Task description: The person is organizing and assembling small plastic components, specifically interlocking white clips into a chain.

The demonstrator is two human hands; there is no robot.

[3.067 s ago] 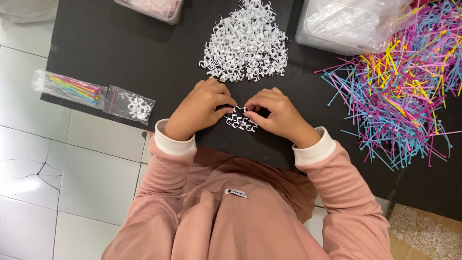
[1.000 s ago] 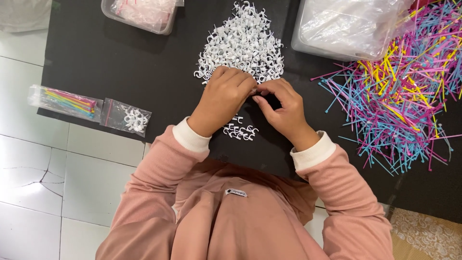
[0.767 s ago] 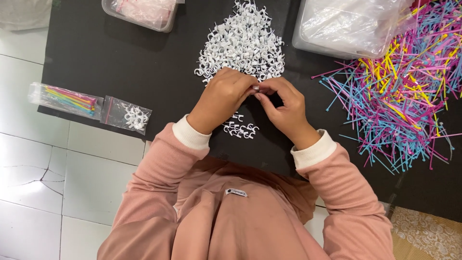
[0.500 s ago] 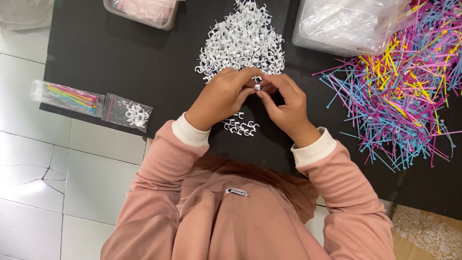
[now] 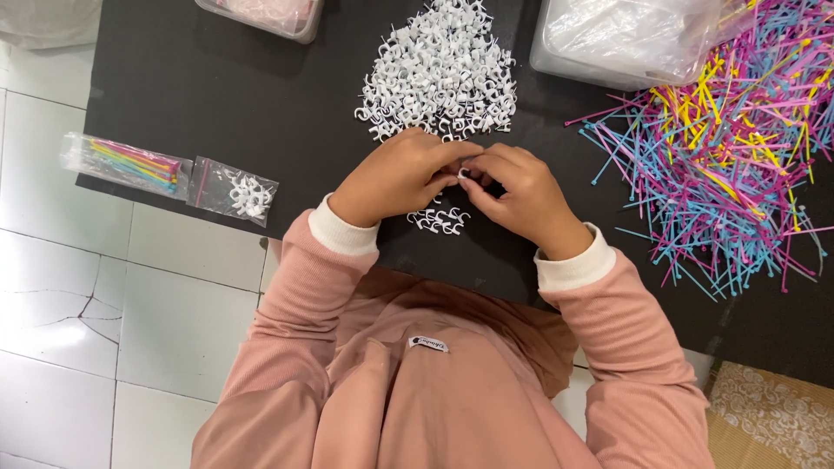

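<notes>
My left hand [image 5: 395, 176] and my right hand [image 5: 519, 193] meet over a black mat [image 5: 261, 113], fingertips pinched together on a small white plastic clip [image 5: 463, 173]. Just beyond my fingers lies a big heap of the same white clips [image 5: 441, 74]. A small cluster of several white clips [image 5: 439, 220] rests on the mat right below my hands. Both wrists wear pink sleeves with white cuffs.
A spread of coloured cable ties [image 5: 725, 156] covers the mat at right. A clear plastic bin [image 5: 634, 39] stands at the back right, another tray [image 5: 265, 13] at the back left. Two small sealed bags, one with coloured ties [image 5: 126, 163], one with white clips [image 5: 234, 191], lie at left.
My hands rose from the small cluster to the edge of the big heap, took a white clip, and have drawn it back a little toward me.
</notes>
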